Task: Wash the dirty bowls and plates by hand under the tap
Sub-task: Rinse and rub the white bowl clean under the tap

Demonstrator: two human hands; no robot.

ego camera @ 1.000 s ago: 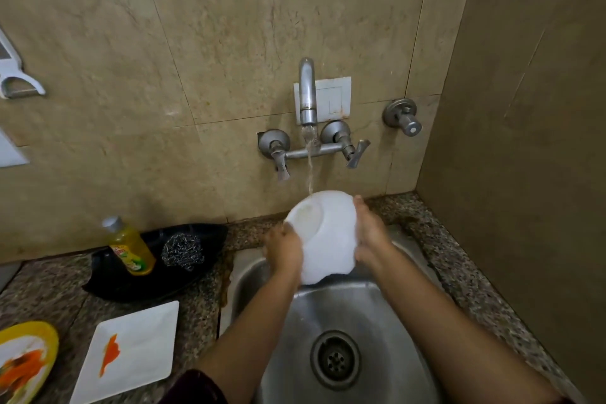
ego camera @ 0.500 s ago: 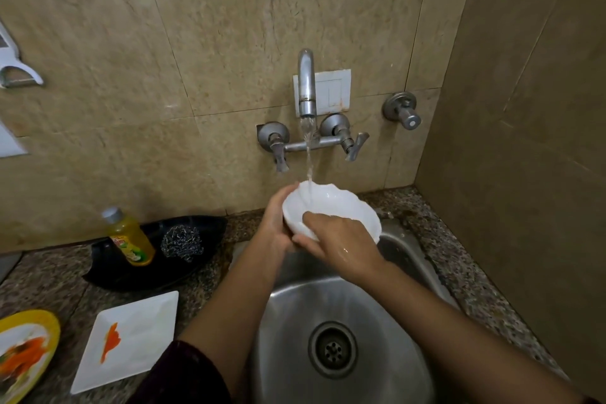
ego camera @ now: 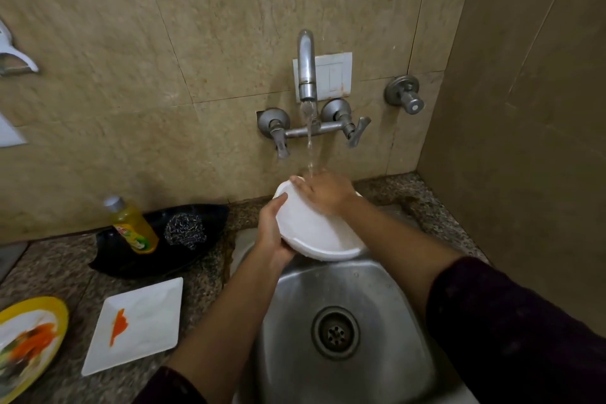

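the bowl (ego camera: 314,233) is seen as plain white. the square plate (ego camera: 147,315) is white, marked with an orange smear; the round plate (ego camera: 61,315) is rimmed in yellow and streaked with orange and green. the bottle (ego camera: 136,228) is coloured yellow, the tray (ego camera: 157,259) black. the counter (ego camera: 59,261) is speckled brown and grey, the wall (ego camera: 98,75) veined beige.

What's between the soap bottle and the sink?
In the head view, a steel wool scourer lies between the soap bottle and the sink, on the bottle's black tray.
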